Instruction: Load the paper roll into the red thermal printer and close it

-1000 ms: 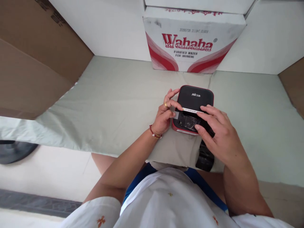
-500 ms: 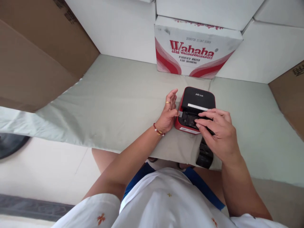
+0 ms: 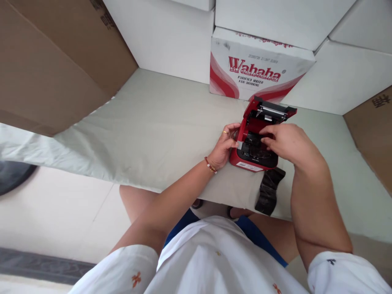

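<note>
A small red and black label printer sits on the cloth with its lid tilted up, so the inside shows. My left hand grips its left side, the thumb at a grey latch and the fingers behind. Reaching in from the right, my right hand has its fingers bent and close together over the black inner compartment. What those fingertips hold, if anything, is hidden. A glossy, wavy black strip lies by the printer's front right corner, at the table edge.
The table has a pale green cloth. Behind the printer stand a Wahaha water carton and white boxes. Brown cardboard boxes flank the table at left and right.
The printer's lid has swung up and back. My right hand has moved from the front of the printer into the opened inside. My left hand stays at the left side.
</note>
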The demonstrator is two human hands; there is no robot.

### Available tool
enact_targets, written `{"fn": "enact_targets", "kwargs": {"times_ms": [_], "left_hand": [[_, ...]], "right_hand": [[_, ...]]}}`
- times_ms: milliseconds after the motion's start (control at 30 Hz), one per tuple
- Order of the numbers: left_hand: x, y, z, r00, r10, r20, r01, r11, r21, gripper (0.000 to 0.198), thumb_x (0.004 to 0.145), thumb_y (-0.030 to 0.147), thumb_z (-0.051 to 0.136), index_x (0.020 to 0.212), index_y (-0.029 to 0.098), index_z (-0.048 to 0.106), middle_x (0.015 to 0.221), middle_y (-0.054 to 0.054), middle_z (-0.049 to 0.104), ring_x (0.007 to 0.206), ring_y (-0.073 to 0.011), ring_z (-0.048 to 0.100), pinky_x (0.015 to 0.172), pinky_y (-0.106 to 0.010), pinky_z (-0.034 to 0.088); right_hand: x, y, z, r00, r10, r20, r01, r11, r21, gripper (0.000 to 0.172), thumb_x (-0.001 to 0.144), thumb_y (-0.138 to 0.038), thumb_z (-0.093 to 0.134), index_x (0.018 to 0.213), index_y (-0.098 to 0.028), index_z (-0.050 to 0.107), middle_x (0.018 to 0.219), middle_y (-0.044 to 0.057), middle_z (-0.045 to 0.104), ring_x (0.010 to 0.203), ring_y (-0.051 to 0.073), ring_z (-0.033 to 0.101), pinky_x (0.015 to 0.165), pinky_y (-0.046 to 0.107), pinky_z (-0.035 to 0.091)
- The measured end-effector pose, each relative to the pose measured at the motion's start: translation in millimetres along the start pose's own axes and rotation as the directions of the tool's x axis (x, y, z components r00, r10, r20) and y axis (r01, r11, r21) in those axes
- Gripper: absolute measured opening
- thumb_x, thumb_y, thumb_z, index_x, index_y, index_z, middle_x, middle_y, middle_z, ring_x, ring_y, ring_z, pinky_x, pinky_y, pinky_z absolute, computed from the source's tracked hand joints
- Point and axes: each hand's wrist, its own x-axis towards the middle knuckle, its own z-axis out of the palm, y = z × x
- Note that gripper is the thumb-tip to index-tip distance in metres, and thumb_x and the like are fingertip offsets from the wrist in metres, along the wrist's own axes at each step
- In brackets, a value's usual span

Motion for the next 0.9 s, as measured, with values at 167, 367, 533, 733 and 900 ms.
{"fn": "enact_targets", "kwargs": {"times_ms": [167,367,533,733,900], "left_hand": [[2.5,0.2,-2.2,1.000,0.002,-0.009,-0.002,0.999,0.043,0.062,0.085,0.057,0.074,0.139,0.031,0.058,0.154,-0.008,0.067,0.143,-0.0291,0.065,0.118,-0.049,0.052],[2.2,12.4,6.5,0.995,-0.082,-0.061,0.074,0.989,-0.127,0.059,0.074,0.042,0.079,0.129,0.029,0.064,0.147,-0.006,0.069,0.141,-0.0283,0.063,0.120,-0.045,0.048],[0.2,25.0,14.8,0.985,-0.144,-0.090,0.117,0.960,-0.255,0.059,0.064,0.030,0.079,0.122,0.028,0.069,0.137,-0.003,0.072,0.140,-0.0284,0.061,0.122,-0.042,0.045],[0.6,27.7,15.0,0.983,-0.159,-0.093,0.127,0.951,-0.282,0.057,0.062,0.027,0.080,0.119,0.028,0.071,0.137,-0.003,0.071,0.142,-0.0292,0.058,0.123,-0.043,0.044],[1.1,29.1,15.5,0.982,-0.161,-0.099,0.127,0.950,-0.285,0.057,0.061,0.026,0.080,0.118,0.027,0.071,0.135,-0.003,0.071,0.143,-0.0300,0.058,0.123,-0.044,0.044]], "right_hand": [[22.9,-27.7,8.8,0.975,0.176,0.139,-0.142,0.965,-0.222,0.034,0.079,-0.018,0.080,0.110,-0.028,0.089,0.106,0.015,0.087,0.094,0.038,0.080,0.076,0.049,0.057],[16.0,-35.7,14.4,0.971,0.211,0.110,-0.188,0.963,-0.193,0.042,0.088,-0.017,0.070,0.129,-0.020,0.081,0.113,0.021,0.085,0.101,0.044,0.080,0.079,0.052,0.060],[-9.0,-41.4,9.5,0.970,0.235,-0.057,-0.233,0.972,0.037,0.044,0.096,-0.024,0.063,0.138,-0.018,0.072,0.123,0.020,0.082,0.102,0.038,0.078,0.088,0.050,0.059],[-86.8,-9.2,-6.7,0.912,0.370,-0.177,-0.161,0.719,0.676,0.042,0.098,-0.053,0.072,0.132,-0.029,0.076,0.113,0.008,0.081,0.073,0.021,0.068,0.070,0.040,0.057],[-150.0,71.6,-4.0,0.881,0.471,0.044,-0.421,0.738,0.527,0.065,0.085,-0.082,0.074,0.123,-0.029,0.081,0.064,0.000,0.064,0.048,0.020,0.049,0.046,0.036,0.040]]}}
